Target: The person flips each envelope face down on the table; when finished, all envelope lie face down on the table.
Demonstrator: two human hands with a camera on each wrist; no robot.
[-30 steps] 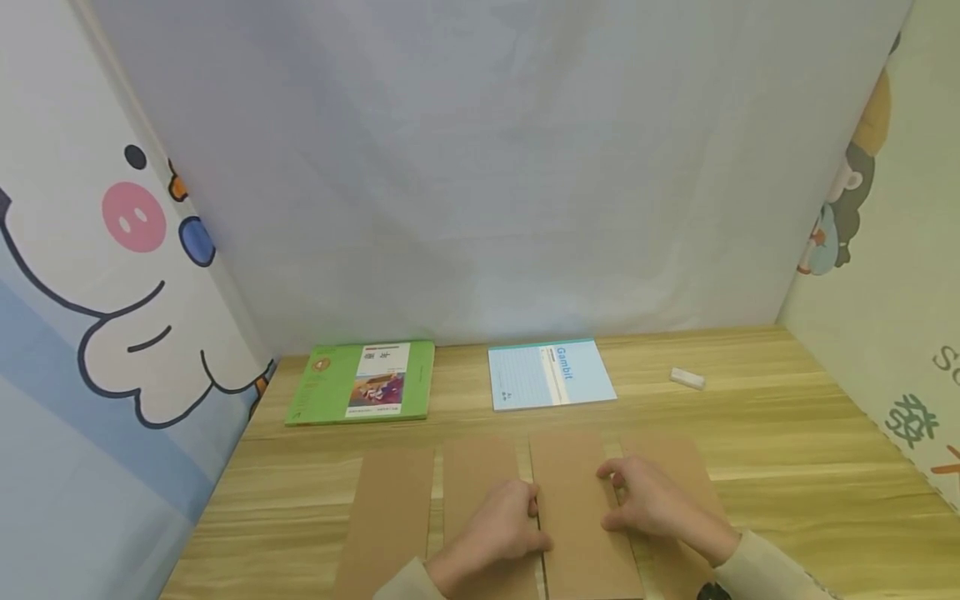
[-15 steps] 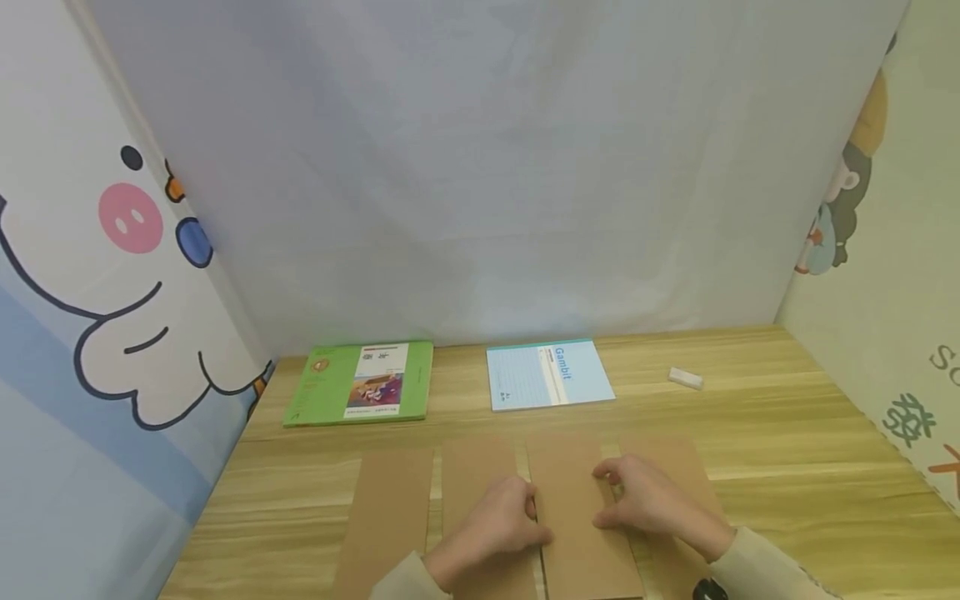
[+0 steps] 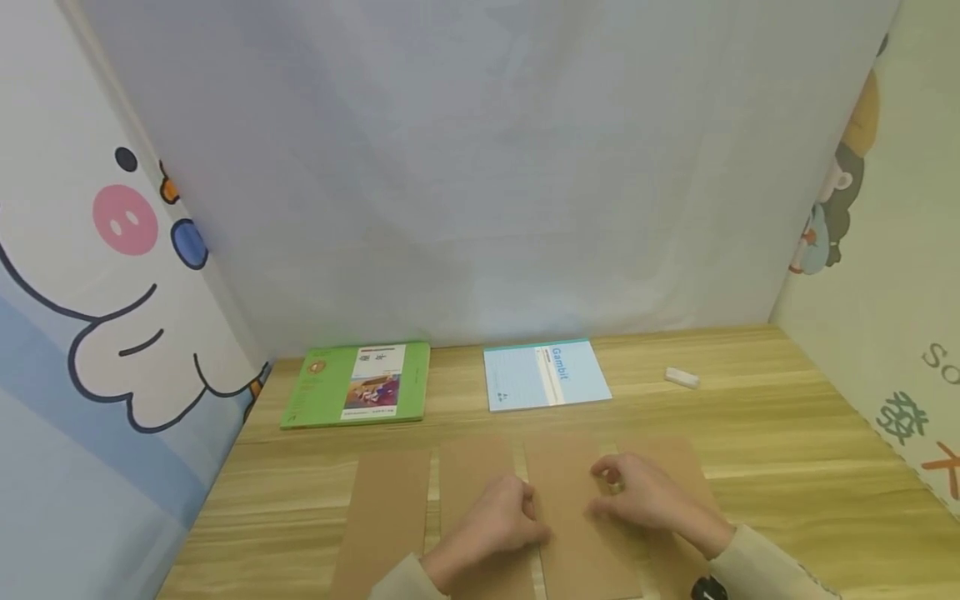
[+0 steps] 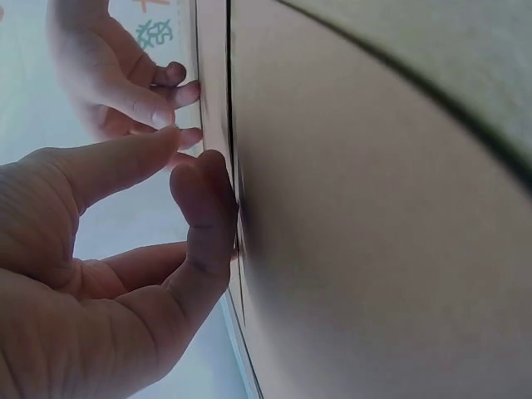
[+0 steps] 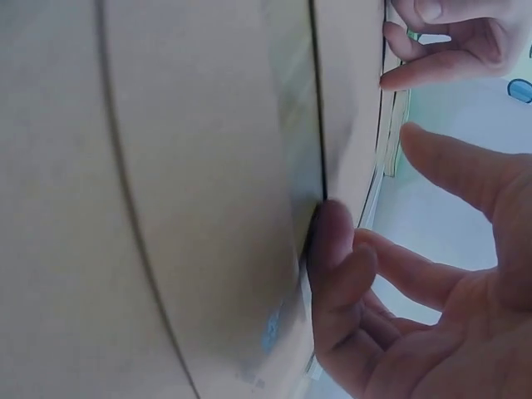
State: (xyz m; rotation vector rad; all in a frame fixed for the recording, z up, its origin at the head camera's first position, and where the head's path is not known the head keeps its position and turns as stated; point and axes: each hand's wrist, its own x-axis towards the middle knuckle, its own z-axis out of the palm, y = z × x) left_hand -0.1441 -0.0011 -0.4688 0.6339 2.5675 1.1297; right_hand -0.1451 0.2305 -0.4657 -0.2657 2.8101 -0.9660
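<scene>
Several flat brown rectangles, like kraft card or kraft-covered booklets, lie side by side on the wooden table. My left hand (image 3: 498, 521) rests over the second rectangle (image 3: 476, 467), its bent fingers at the left edge of the third rectangle (image 3: 573, 558). Along that rectangle's right side is my right hand (image 3: 645, 500), fingers bent and thumb apart, over the fourth one (image 3: 667, 458). In the left wrist view the thumb (image 4: 150, 158) is separate from the fingers, with nothing between. The right wrist view shows fingertips (image 5: 332, 241) touching the gap between two rectangles.
The leftmost brown rectangle (image 3: 386, 508) lies apart from both hands. At the back are a green book (image 3: 318, 392), a light blue notebook (image 3: 517, 379) marked Gambit and a white eraser (image 3: 682, 377). A dark round object (image 3: 708, 588) shows beside the right sleeve.
My right hand's thumb has shifted slightly left over the third rectangle. The left hand stays at its edge. The whole head view has drifted slightly; the books and eraser stay put.
</scene>
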